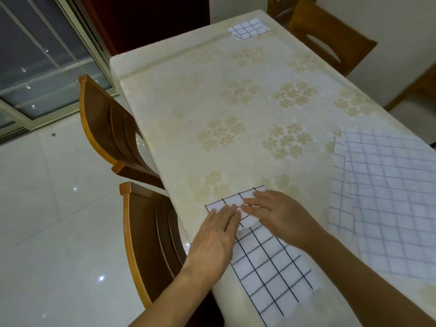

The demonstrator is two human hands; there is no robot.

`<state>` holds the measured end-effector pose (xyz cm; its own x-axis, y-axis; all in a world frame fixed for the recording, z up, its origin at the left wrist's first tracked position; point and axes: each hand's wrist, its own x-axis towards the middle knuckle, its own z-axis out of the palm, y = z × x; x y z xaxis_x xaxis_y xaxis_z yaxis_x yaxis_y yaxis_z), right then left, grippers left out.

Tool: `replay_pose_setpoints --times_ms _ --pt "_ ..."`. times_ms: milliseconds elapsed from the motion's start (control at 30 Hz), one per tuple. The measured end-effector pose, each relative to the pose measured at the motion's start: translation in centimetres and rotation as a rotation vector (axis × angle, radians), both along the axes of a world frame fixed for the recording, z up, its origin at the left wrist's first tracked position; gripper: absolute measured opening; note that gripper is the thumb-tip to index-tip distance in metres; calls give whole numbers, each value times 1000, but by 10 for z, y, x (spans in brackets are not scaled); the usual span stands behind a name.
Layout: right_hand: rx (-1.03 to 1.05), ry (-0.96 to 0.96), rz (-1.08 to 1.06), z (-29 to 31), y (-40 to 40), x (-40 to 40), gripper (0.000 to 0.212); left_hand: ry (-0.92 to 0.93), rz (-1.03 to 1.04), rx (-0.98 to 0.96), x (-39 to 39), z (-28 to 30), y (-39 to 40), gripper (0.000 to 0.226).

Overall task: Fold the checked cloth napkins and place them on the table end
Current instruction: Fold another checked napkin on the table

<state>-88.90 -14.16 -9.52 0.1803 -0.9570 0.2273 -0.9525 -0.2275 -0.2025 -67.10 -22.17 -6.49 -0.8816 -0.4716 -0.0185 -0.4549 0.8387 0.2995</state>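
Observation:
A white napkin with black checks (266, 263) lies on the near left part of the table and hangs over its near edge. Its far part is folded back on itself. My left hand (212, 241) lies flat on that fold with fingers stretched out. My right hand (280, 215) presses flat beside it, fingertips nearly touching the left ones. A folded black-checked napkin (247, 29) rests at the table's far end. A larger pile of blue-checked napkins (382, 199) lies unfolded at the right.
The table (236, 102) wears a cream cloth with gold flower prints. Two wooden chairs (151, 232) stand along its left side, and another chair (330, 34) stands at the far right. A glossy tiled floor and a glass door are at the left.

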Motion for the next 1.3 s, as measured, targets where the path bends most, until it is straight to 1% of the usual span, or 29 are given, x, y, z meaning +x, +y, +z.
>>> replay_pose_setpoints --times_ms 67,167,267,400,433,500,533,633,667,733,833,867,900,967,1067,1133,1233,1300 --pt "-6 18 -25 -6 28 6 42 -29 -39 -19 5 -1 21 83" --pt "24 35 -59 -16 67 14 54 -34 -97 -74 9 -5 49 71" --pt "27 15 -100 -25 102 20 60 -35 -163 -113 12 -12 75 61" --pt "47 14 -135 -34 138 27 68 -54 -236 -123 14 -25 106 55" --pt "58 12 -145 -37 147 28 69 -63 -253 -108 15 -28 113 55" --pt "75 2 -165 -46 164 31 71 -97 -267 -63 16 -34 125 65" --pt "79 1 -173 -50 171 33 69 -106 -269 -45 17 -37 131 66" --pt "71 -11 -192 -57 189 37 46 -94 -274 -14 19 -49 145 61" --pt "78 -19 -203 -59 194 39 43 -88 -272 -11 20 -53 149 59" --pt "106 -28 -216 -64 200 43 41 -93 -279 -13 21 -58 155 56" --pt "146 -48 -232 -69 206 47 43 -107 -289 -2 22 -60 159 45" --pt "158 -56 -237 -68 208 49 43 -107 -279 22 22 -58 159 45" --pt "173 -66 -241 -66 210 50 45 -89 -268 52 21 -57 157 46" --pt "193 -99 -258 -62 213 52 47 10 -225 88 17 -55 146 40" --pt "154 -129 -311 -57 205 48 43 155 -94 79 3 -57 107 33" --pt "89 -154 -374 -58 188 43 38 144 -16 18 -7 -61 77 41" --pt "42 -167 -451 -60 145 38 38 -61 -22 -44 -20 -72 43 64" --pt "67 -133 -455 -63 113 39 44 -164 -49 -63 -24 -83 33 73"
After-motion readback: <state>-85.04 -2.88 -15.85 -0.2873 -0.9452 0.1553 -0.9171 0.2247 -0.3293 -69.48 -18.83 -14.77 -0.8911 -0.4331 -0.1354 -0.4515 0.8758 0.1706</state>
